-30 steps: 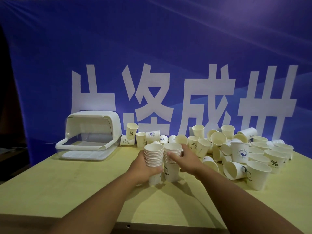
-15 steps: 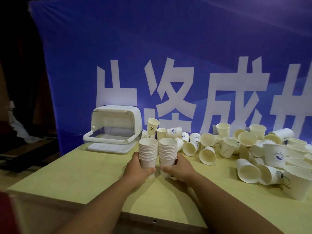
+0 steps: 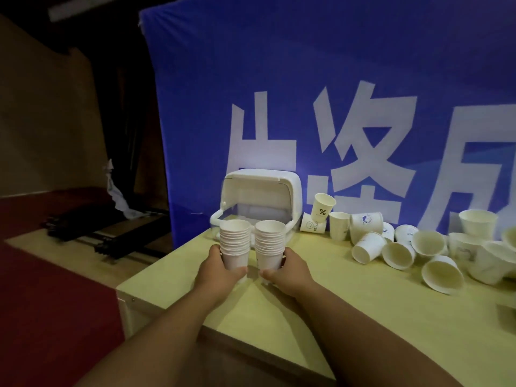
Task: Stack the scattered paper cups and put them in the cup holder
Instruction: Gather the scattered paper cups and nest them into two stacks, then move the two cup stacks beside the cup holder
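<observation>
My left hand (image 3: 216, 270) grips a stack of several white paper cups (image 3: 234, 243) by its lowest cup. Beside it, my right hand (image 3: 287, 270) grips a second stack of the same kind (image 3: 269, 244). Both stacks stand upright, close together, above the pale wooden table (image 3: 349, 308) and just in front of the white cup holder (image 3: 261, 195). The holder sits at the table's far left corner with its domed lid raised. Several loose paper cups (image 3: 435, 247) lie scattered over the right part of the table, some upright, some on their sides.
A blue banner with big white characters (image 3: 335, 107) hangs right behind the table. The table's left edge (image 3: 156, 263) drops to a red floor. Dark stands lie on the floor at the left (image 3: 106, 233).
Both hands carried their stacks leftward and away from me, up to the cup holder. My view turned left, so the scattered cups shifted toward the right edge.
</observation>
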The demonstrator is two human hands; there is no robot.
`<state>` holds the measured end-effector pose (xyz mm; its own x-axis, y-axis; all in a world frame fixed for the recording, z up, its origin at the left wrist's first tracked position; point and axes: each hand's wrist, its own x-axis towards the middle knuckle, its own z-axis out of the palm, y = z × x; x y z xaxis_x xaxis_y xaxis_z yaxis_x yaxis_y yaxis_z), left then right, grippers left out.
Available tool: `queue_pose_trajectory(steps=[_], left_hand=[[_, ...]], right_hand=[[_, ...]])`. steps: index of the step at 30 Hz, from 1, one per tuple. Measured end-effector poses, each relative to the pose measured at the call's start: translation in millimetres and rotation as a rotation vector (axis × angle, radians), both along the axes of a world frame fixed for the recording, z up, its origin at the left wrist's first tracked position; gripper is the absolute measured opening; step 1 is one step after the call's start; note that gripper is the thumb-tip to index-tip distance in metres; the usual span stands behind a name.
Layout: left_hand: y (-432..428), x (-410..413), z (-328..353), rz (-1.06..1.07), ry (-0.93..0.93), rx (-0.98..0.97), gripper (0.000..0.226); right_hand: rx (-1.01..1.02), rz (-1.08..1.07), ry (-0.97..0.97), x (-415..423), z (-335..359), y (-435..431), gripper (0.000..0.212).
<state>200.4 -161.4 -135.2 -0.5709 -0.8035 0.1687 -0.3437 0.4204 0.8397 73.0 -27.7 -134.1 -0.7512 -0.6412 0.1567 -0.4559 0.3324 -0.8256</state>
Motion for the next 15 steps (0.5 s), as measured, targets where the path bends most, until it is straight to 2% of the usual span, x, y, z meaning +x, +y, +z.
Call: queue_pose_trajectory(steps=[8,15], left_hand=[[-68,16,-6,0.128,-0.035,-0.059,0.058],[-106,-5,-9,0.162,-0.039,-0.077,0.055]], right_hand=[[-0.021,0.005,-0.022,13,-7,-82,0.068],[-0.027,-0.051,-0.021,3,-14,-125,0.047]])
